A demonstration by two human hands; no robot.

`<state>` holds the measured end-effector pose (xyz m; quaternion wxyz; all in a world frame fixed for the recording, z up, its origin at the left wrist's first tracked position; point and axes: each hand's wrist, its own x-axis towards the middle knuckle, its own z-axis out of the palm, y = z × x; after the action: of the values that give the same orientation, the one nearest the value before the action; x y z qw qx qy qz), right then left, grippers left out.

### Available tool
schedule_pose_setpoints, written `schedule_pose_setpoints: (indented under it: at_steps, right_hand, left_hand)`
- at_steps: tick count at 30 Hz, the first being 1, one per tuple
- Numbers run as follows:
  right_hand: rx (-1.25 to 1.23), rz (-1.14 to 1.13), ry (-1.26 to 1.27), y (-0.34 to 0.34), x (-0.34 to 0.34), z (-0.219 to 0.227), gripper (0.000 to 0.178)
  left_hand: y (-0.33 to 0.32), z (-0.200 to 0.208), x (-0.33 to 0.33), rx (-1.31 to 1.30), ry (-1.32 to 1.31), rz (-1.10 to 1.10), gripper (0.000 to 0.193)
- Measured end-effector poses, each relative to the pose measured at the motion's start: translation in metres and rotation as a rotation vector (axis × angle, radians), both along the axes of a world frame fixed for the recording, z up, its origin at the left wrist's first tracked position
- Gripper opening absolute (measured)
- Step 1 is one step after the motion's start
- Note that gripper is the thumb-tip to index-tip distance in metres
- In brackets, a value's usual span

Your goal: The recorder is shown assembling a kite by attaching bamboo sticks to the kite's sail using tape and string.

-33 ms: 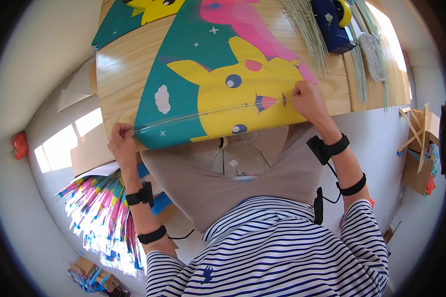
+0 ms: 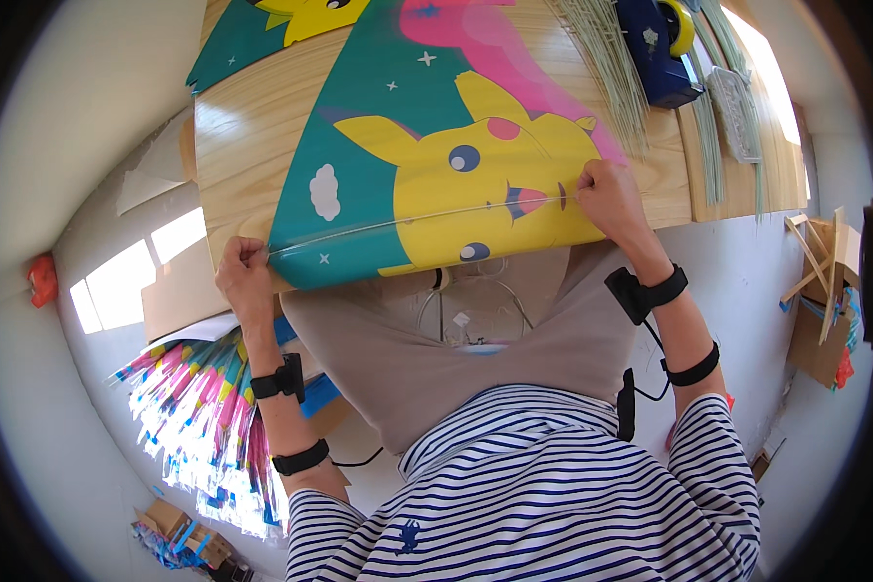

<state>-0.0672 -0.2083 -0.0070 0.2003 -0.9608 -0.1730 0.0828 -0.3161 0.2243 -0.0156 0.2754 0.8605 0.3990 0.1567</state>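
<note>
A printed sheet (image 2: 359, 199) in green, pink and yellow, with a cartoon animal on it, lies across the wooden table and reaches its near edge. Along that near part runs a thin, shiny whitish strip (image 2: 388, 225), from one hand to the other; whether it is tape or a thin rod I cannot tell. My left hand (image 2: 245, 276) pinches at the strip's left end, by the sheet's left corner. My right hand (image 2: 611, 199) is closed at the other end, resting on the sheet near its right edge.
Bundles of thin pale sticks (image 2: 606, 68) lie at the far right, around a dark blue tape dispenser (image 2: 655, 58) and a clear plastic box (image 2: 735, 112). A second printed sheet (image 2: 238, 48) is at the far left. Many-coloured wrapped pieces (image 2: 199, 417) hang or lie below the table's left side.
The whole view has shifted slightly. Both hands keep their grip at the same places on the strip.
</note>
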Motion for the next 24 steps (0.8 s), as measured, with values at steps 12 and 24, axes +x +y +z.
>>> schedule_pose_setpoints:
  at_steps: [12,24]
  right_hand:
    - [0.028,-0.015,0.065,0.0,0.002,0.002,0.008]
    - [0.062,0.008,0.051,0.001,0.002,0.002,0.006]
  left_hand:
    - [-0.019,0.007,0.007,0.103,0.016,0.105,0.022]
    - [-0.007,0.004,-0.018,0.194,0.0,0.111,0.028]
